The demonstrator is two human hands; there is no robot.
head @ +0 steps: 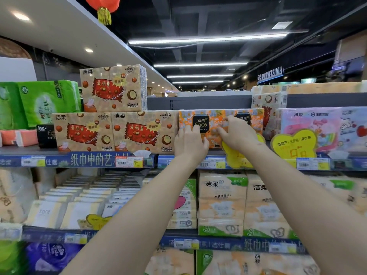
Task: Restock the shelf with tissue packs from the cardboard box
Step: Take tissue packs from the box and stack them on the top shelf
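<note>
Two hands pressed to one orange tissue pack (pixel 210 124) on the upper shelf (pixel 79 148), straight ahead of the person and at arm's reach. Left hand (pixel 189 142) flat against the pack's lower left face, fingers spread and pointing up; right hand (pixel 237 133) curled over the middle of its front, thumb and fingers pinching the wrapper. Neither closed into a fist; both bearing on the pack, though whether gripping or only pushing cannot be told. Long axis of the pack running left to right along the shelf edge, its left end hard against the tan packs with red print (pixel 145 132), its right end close to a tan pack (pixel 266 108) standing deeper on the shelf. Both hands about equally near, the left covering the left end, the right reaching further toward the centre. Yellow heart-shaped price tag (pixel 234 153) hanging just under the right wrist, partly covered by it. Judged from this, next move a straight push away from the body, squaring the pack with the row. Risk: skewing it if one hand leads. No cardboard box in view.
</note>
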